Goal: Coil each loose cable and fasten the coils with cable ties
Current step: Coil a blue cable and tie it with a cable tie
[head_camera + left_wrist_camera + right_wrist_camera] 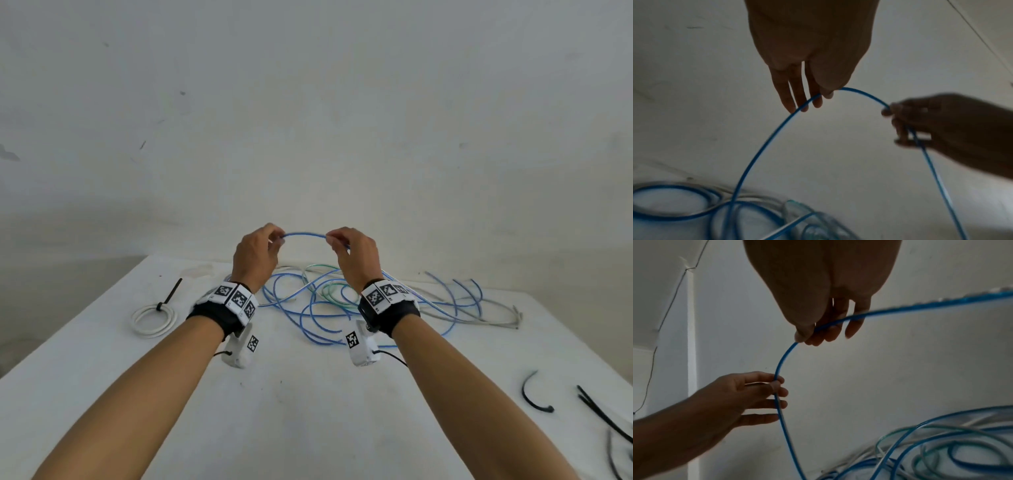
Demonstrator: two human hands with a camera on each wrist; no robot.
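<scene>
A blue cable (305, 235) arches between both raised hands above the table. My left hand (270, 240) pinches it between thumb and fingers, as the left wrist view (828, 95) shows. My right hand (337, 240) pinches the other side of the arch (807, 335). From each hand the blue cable (756, 154) hangs down into a loose tangle of blue, green and grey cables (329, 301) on the white table (308, 411). A white cable coil (154, 317) fastened with a black tie lies at the left.
Loose black cable ties (534, 394) lie at the table's right front, with more (606, 418) near the right edge. Grey cables (496, 315) trail to the right of the tangle. A pale wall stands behind the table.
</scene>
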